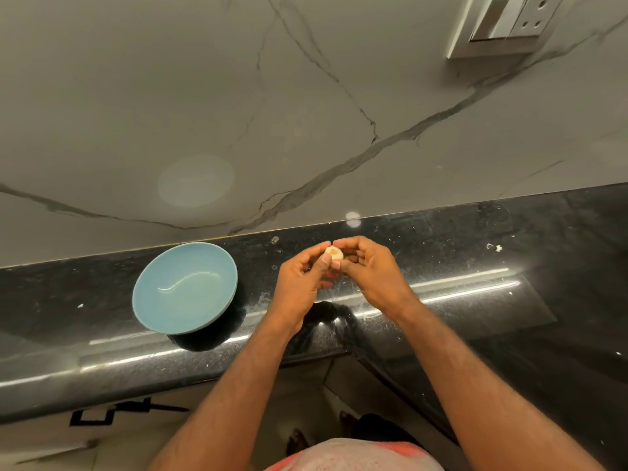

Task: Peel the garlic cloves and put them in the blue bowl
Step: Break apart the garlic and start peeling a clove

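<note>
both hands meet above the black counter [441, 253], left hand [299, 283] and right hand [370, 271] each pinching the garlic [334, 253] between curled fingertips, root end up, while the blue bowl [185, 287] sits well apart to the left.

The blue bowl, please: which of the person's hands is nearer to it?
Left. The left hand sits just right of the blue bowl, apart from it; the right hand is farther right.
</note>
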`<action>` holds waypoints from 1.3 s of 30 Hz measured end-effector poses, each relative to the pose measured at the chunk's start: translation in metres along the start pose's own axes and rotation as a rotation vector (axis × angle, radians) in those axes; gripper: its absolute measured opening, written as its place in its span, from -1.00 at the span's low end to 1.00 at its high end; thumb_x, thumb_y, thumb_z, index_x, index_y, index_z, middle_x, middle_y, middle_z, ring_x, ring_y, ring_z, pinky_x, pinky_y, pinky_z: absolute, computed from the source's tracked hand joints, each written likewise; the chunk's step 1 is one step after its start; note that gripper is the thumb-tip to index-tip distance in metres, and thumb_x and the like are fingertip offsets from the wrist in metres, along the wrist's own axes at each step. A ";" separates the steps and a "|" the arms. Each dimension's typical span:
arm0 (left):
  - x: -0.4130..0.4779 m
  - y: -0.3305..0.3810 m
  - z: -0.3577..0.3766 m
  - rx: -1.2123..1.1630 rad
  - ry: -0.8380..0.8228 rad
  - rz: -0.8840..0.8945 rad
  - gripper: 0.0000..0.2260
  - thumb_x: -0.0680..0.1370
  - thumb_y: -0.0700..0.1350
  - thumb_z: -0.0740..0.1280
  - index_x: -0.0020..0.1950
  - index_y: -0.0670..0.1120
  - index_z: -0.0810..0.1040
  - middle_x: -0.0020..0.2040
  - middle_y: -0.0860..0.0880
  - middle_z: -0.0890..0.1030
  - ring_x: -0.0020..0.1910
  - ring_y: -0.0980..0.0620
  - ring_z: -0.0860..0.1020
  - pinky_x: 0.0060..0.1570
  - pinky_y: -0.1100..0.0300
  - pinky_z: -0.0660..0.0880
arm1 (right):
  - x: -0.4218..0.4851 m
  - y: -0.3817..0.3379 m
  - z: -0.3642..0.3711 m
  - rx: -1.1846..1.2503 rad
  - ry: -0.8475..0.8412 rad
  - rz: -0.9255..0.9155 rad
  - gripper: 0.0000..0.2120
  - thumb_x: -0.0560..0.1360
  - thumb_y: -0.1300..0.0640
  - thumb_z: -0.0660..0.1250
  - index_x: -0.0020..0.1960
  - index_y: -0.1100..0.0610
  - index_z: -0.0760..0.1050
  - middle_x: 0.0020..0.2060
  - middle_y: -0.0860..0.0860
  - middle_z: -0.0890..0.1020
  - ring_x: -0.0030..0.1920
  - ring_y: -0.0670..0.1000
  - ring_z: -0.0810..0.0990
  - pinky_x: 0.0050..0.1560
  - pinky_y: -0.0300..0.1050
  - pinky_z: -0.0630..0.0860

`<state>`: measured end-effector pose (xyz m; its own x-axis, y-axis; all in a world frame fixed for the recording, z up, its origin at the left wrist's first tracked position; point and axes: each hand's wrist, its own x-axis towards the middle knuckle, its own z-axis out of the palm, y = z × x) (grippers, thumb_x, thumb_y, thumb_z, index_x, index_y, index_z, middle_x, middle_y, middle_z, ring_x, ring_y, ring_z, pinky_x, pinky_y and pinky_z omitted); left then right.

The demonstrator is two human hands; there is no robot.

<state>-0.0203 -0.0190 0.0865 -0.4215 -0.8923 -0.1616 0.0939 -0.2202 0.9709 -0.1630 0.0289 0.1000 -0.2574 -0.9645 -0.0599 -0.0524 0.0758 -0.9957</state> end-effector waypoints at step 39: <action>0.015 0.043 0.026 -0.098 0.042 0.089 -0.86 0.48 -0.25 0.46 0.02 -0.14 0.65 -0.02 -0.11 0.72 0.03 -0.04 0.69 -0.07 0.21 0.61 | 0.016 -0.026 -0.012 -0.351 0.196 -0.341 -0.77 0.55 0.12 0.43 0.17 0.17 0.65 0.00 -0.05 0.66 -0.06 -0.06 0.69 -0.07 -0.04 0.68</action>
<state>-0.0457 -0.0320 0.1306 -0.3700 -0.9252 -0.0846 0.2180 -0.1750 0.9601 -0.1774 0.0148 0.1257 -0.3435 -0.8861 0.3111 -0.4760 -0.1213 -0.8710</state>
